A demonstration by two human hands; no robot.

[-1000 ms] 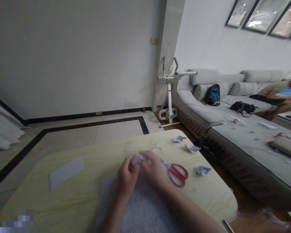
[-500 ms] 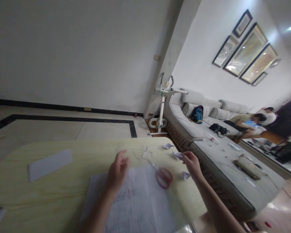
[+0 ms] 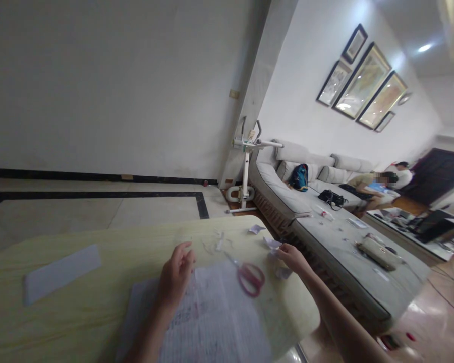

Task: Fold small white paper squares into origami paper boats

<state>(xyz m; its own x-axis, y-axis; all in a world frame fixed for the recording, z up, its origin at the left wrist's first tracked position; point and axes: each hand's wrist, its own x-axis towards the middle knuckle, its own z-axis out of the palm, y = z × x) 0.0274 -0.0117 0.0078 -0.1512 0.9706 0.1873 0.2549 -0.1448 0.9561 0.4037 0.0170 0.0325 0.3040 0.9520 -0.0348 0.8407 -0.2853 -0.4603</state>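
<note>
At the table's right edge, my right hand (image 3: 292, 258) pinches a small folded piece of white paper (image 3: 271, 243) between thumb and fingertips. Two similar folded paper pieces lie close by: one paper piece (image 3: 256, 229) farther back, another paper piece (image 3: 283, 273) just in front, partly behind my hand. My left hand (image 3: 177, 269) hovers over the far edge of a large printed sheet (image 3: 219, 312), its fingers loosely bent and apart, holding nothing. Scissors with red handles (image 3: 251, 280) rest partly on that sheet, blades pointing away. Thin paper scraps (image 3: 219, 243) are scattered beyond the blade tips.
A white rectangular strip (image 3: 62, 272) lies on the left of the pale yellow table (image 3: 79, 327). Past the right edge stands a grey sofa (image 3: 348, 272) with bags on it. White exercise equipment (image 3: 245, 174) stands behind the table. Two people sit farther off.
The view has swung slightly right, so everything appears shifted left. My right hand still pinches the folded paper, near the same spot. The left hand stays over the sheet.
</note>
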